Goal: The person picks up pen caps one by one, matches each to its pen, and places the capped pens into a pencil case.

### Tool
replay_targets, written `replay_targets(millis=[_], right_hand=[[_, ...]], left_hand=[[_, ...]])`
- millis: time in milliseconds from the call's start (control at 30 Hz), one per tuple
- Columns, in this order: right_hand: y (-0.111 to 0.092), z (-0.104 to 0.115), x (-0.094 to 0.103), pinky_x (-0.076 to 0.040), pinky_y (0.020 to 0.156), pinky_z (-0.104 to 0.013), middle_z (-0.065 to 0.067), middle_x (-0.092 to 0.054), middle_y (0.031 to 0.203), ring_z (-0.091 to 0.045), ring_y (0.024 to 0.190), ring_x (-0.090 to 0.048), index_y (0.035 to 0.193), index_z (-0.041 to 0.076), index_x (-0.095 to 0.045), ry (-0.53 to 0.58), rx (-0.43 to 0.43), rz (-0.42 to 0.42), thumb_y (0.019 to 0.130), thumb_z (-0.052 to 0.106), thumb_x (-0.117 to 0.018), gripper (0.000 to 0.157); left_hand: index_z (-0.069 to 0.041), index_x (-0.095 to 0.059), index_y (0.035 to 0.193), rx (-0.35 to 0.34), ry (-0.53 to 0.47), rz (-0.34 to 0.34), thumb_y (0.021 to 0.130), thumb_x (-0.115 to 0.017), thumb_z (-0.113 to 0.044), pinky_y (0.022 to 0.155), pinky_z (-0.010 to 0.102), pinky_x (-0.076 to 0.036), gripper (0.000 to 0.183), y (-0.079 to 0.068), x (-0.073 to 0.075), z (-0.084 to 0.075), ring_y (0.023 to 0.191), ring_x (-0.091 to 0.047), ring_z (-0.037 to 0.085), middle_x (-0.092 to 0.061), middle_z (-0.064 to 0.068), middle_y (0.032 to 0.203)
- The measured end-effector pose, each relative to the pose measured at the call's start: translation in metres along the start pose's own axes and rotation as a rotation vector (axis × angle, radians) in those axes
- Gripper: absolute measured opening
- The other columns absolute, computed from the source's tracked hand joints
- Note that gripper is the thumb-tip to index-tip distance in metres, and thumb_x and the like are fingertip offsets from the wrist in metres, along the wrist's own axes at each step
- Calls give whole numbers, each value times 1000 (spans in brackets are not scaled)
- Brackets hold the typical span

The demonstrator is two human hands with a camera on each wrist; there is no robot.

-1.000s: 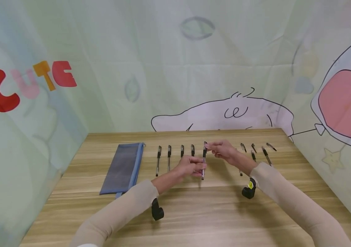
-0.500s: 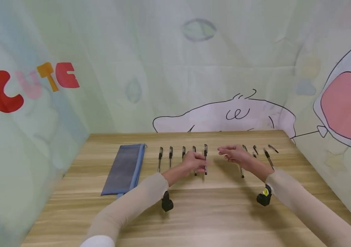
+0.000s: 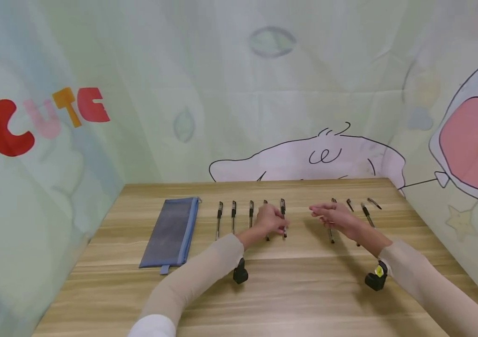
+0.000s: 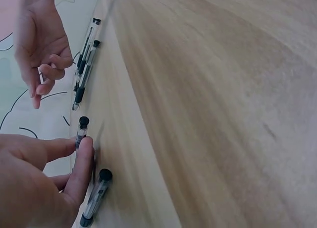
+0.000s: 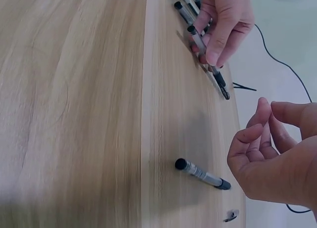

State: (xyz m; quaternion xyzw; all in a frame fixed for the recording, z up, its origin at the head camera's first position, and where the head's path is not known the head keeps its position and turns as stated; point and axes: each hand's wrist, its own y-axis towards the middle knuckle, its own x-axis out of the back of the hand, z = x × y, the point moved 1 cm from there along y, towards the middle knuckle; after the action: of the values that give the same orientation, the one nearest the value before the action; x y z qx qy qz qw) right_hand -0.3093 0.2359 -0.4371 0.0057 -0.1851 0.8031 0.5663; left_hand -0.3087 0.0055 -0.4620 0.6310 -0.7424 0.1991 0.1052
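Observation:
My left hand pinches the lower part of a clear-barrelled pen with a black cap and grip, between thumb and fingers. That pen lies low at the table, cap toward the back; whether it fully touches the wood I cannot tell. Left of it, several similar pens stand in a row, one of them a capped pen; my left hand partly covers the nearest. My right hand hovers near the right-hand pens with fingers loosely bent and nothing held. Beneath it lies another pen, partly hidden.
A blue-grey mesh zip pouch lies flat left of the row. Farther right are more scattered pens, including a black-gripped pen and a short one. The wooden table ends at a printed curtain behind.
My left hand has lowered the pen from above the table to the end of the row. My right hand has let go of its cap end and moved right.

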Motion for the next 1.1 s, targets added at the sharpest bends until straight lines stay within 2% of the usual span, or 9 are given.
replay_targets(millis=[267, 433, 533, 633, 733, 900, 967, 1100], right_hand=[[-2, 2, 4, -46, 64, -18, 9, -66, 98, -2, 78, -55, 145, -8, -48, 47, 16, 29, 106, 25, -58, 53], [-3, 1, 7, -47, 65, -17, 11, -66, 97, -1, 77, -56, 145, -10, -47, 55, 33, 53, 107, 24, -55, 52], [-3, -1, 9, -47, 64, -17, 11, -67, 97, 0, 77, -56, 145, -11, -47, 52, 38, 57, 107, 22, -54, 51], [-4, -2, 10, -47, 65, -18, 10, -66, 98, -1, 78, -56, 147, -10, -45, 41, 28, 47, 108, 23, -53, 52], [-4, -3, 11, -49, 68, -19, 9, -65, 101, -1, 80, -56, 148, -10, -44, 34, 28, 50, 108, 24, -54, 53], [-7, -5, 15, -55, 75, -20, 8, -66, 103, -1, 81, -58, 147, -10, -44, 50, 32, 54, 107, 24, -56, 54], [-9, -6, 17, -56, 77, -20, 8, -68, 104, 0, 80, -58, 147, -9, -45, 61, 27, 44, 106, 23, -56, 53], [-16, -10, 23, -56, 77, -20, 10, -70, 104, -1, 80, -59, 144, -3, -53, 85, 15, 12, 105, 23, -59, 47]], left_hand=[[5, -72, 84, -14, 69, -42, 83, -83, -2, 51, 21, -59, 13, 2, -2, 0, 49, -66, 11, -75, 12, 72], [-2, -66, 68, -47, 153, -67, 83, -84, -7, 46, 19, -56, 24, 2, -2, 0, 45, -64, 10, -71, 8, 62], [-4, -64, 65, -57, 175, -74, 83, -85, -9, 45, 18, -54, 28, 2, -2, -1, 44, -62, 9, -69, 7, 59], [-1, -68, 71, -64, 180, -72, 84, -84, -9, 45, 18, -55, 22, 3, -2, -1, 45, -63, 10, -70, 7, 61], [2, -74, 83, -74, 183, -79, 84, -84, -9, 47, 19, -56, 15, 3, 0, 1, 47, -66, 11, -75, 10, 69], [1, -77, 98, -146, 168, -92, 89, -78, -10, 50, 18, -55, 14, 1, 6, 1, 58, -72, 16, -79, 12, 83], [1, -78, 99, -185, 123, -64, 92, -75, -10, 53, 21, -56, 13, -1, 7, -2, 63, -73, 22, -78, 14, 85], [1, -77, 103, -195, -1, 30, 95, -73, -12, 61, 30, -62, 16, -5, 5, -7, 73, -74, 33, -77, 21, 92]])
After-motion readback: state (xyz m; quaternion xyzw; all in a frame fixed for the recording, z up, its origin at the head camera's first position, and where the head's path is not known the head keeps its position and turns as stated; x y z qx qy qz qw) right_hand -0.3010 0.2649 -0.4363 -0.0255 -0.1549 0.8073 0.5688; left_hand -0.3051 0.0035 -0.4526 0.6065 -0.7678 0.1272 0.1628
